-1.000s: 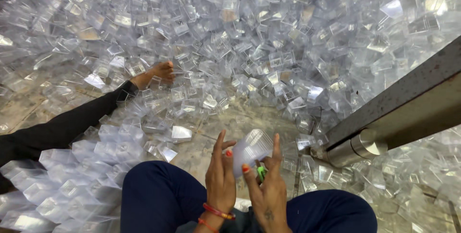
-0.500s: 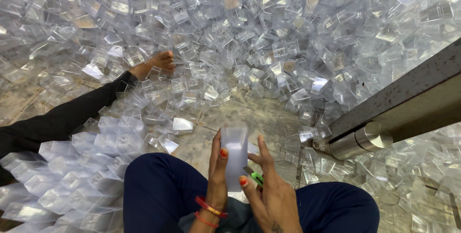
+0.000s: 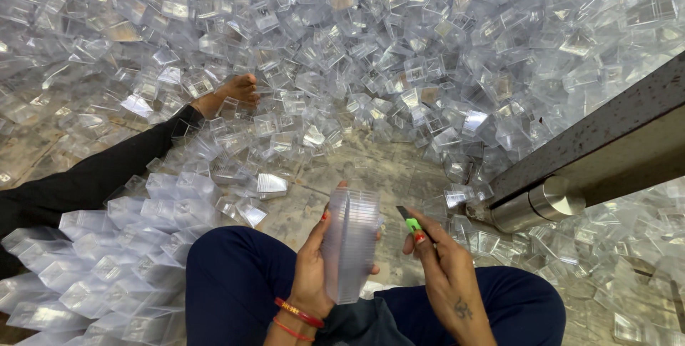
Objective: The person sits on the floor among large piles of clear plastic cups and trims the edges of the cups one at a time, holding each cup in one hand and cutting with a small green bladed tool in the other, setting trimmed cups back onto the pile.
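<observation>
Plainly, the clear plastic box (image 3: 351, 245) was the thing in hand: a ribbed, see-through piece held upright over my lap, just above my dark blue trousers (image 3: 235, 282). My left hand (image 3: 314, 264) was clamped on it, thumb on the near face and fingers wrapped behind, two red bangles (image 3: 298, 315) at that wrist. My right hand (image 3: 442, 264) was closed on a small green-handled cutter (image 3: 408, 220), its dark blade tip pointing toward the box's right edge but apart from it; a narrow gap showed between blade and plastic.

I judged the step to be trimming or cleaning the box's edge, with the cut not yet begun. The next move, as I read it, called for a steady left grip and for bringing the blade onto the rim at a shallow angle, clear of my left fingertips, which lay close to that edge.

Outward from there, nested rows of the same clear boxes (image 3: 107, 260) lay stacked at my left knee, and a huge loose heap of clear boxes (image 3: 399, 53) covered the floor ahead. A bare patch of stone floor (image 3: 342, 175) showed between heap and lap. Another person's leg in black (image 3: 93, 175) stretched in from the left, its bare foot (image 3: 232, 91) resting among the boxes. At the right ran a dark slanted rail (image 3: 606, 139) with a round metal fitting (image 3: 539, 205)
</observation>
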{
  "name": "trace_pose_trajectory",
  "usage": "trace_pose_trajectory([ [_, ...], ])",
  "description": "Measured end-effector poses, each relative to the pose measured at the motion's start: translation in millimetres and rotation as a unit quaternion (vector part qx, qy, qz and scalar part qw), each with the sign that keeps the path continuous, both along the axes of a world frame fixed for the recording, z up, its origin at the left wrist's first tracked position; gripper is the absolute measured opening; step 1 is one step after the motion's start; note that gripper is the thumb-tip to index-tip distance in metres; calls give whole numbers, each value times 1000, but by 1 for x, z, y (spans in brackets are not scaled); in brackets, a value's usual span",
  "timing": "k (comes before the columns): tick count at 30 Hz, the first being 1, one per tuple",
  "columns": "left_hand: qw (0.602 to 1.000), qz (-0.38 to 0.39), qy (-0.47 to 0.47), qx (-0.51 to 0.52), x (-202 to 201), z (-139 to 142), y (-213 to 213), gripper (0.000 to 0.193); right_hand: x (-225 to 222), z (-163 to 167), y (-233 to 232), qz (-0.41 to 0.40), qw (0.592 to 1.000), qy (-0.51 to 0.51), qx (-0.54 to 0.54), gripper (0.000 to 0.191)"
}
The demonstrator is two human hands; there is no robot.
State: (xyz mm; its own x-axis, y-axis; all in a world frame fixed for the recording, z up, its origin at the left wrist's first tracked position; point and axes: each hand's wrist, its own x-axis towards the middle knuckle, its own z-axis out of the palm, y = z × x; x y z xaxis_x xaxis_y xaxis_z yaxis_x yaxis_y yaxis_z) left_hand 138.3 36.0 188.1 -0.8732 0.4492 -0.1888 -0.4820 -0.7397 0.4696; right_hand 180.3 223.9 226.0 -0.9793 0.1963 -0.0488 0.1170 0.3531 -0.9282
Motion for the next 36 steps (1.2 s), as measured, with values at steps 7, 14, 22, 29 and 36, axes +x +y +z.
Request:
trace_pose_trajectory([
  [7, 997, -15, 61, -37, 2, 7, 1, 70, 1, 5, -7, -31, 999, -7, 11, 37],
  [14, 954, 38, 216, -206, 1, -2, 0, 73, 3, 17, -9, -3, 995, -19, 101, 43],
  [22, 911, 42, 299, -281, 1, -11, -12, 70, -1, 33, -20, 9, 986, -53, 156, 53],
  [29, 856, 65, 394, -327, -5, 1, -21, 65, -4, 36, -18, 27, 987, -53, 147, 50],
  [36, 792, 81, 452, -403, -10, 26, -26, 59, -6, 27, -10, 71, 992, -23, 102, 52],
])
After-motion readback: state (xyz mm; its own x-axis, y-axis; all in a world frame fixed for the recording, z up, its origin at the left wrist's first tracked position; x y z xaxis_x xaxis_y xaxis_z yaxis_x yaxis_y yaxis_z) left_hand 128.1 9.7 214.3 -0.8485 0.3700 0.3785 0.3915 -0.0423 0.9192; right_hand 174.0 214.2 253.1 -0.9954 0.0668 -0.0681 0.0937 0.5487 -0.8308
